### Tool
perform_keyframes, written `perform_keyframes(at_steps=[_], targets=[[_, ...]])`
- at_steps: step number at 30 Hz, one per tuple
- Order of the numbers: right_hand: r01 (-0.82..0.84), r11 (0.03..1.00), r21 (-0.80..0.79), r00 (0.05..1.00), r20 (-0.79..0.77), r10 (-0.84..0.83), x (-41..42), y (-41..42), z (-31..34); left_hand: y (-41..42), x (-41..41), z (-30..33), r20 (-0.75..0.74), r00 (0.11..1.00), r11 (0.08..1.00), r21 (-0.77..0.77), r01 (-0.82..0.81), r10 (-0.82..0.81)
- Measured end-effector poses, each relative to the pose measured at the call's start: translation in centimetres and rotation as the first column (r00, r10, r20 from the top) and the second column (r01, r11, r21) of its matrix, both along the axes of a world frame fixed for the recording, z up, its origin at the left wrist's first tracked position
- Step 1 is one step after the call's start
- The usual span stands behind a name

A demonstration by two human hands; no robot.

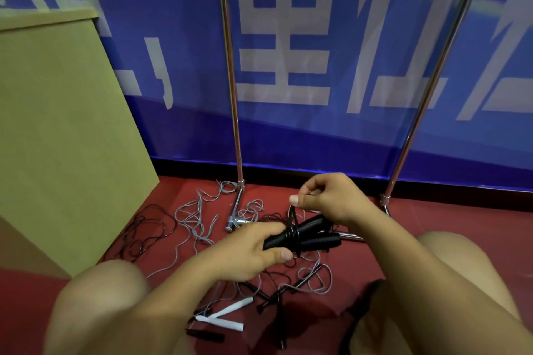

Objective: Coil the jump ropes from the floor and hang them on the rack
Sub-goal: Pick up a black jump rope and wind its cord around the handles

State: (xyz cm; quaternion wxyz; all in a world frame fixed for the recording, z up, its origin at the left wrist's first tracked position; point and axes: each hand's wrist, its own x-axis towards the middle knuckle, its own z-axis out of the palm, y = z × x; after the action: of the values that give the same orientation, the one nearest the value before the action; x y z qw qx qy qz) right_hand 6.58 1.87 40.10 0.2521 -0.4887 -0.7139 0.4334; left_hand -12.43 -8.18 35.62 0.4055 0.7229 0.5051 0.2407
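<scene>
My left hand (248, 253) grips two black jump-rope handles (314, 235) held side by side above the red floor. Several turns of black cord (292, 235) are wound around the handles. My right hand (326, 199) pinches that cord just above them, thumb and forefinger closed on it. Loose grey rope (199, 213) lies tangled on the floor beyond my hands, and a black rope (150, 228) sprawls to its left. Two white handles (227, 315) and a black handle (206, 336) lie between my knees. The chrome rack (236, 124) stands at the wall, its top out of view.
A large cardboard box (66, 138) stands on the left against the blue banner wall (317, 124). The rack's right upright (432, 86) and foot bars (235, 210) reach onto the floor. My bare knees (103, 297) frame the bottom of the view.
</scene>
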Motion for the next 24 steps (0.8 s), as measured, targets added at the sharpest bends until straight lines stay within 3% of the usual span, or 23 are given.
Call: perform_keyframes(at_steps=[2,5,9,11,21,24], targets=[[-0.08,0.982,-0.172,0.991,-0.121,0.059,0.2,0.1,0.3,-0.3,-0.1,0.6,0.155,0.987,0.997,-0.06,0.057,-0.047],[-0.221,0.949,-0.224,0.961,-0.215,0.173,0.2,0.0,0.6,-0.8,-0.2,1.6,0.286,0.955,0.995,-0.033,0.094,-0.08],[-0.209,0.977,-0.041,0.978,-0.025,0.208,-0.8,-0.5,-0.9,-0.6,-0.2,1.9,0.496,0.866,0.998,-0.032,-0.061,0.069],[-0.151,0.987,-0.056,0.989,0.0,0.151,-1.4,-0.5,-1.3,-0.1,-0.2,1.9,0.586,0.788,0.979,-0.055,-0.194,0.189],[-0.174,0.984,-0.043,0.984,0.017,0.175,-1.0,-0.5,-0.7,1.5,-0.8,2.0,0.667,0.564,0.823,-0.133,-0.553,0.487],[-0.221,0.975,-0.022,0.974,0.038,0.221,-0.2,-0.7,0.1,1.5,-0.9,1.9,0.654,0.555,0.799,-0.131,-0.586,0.514]])
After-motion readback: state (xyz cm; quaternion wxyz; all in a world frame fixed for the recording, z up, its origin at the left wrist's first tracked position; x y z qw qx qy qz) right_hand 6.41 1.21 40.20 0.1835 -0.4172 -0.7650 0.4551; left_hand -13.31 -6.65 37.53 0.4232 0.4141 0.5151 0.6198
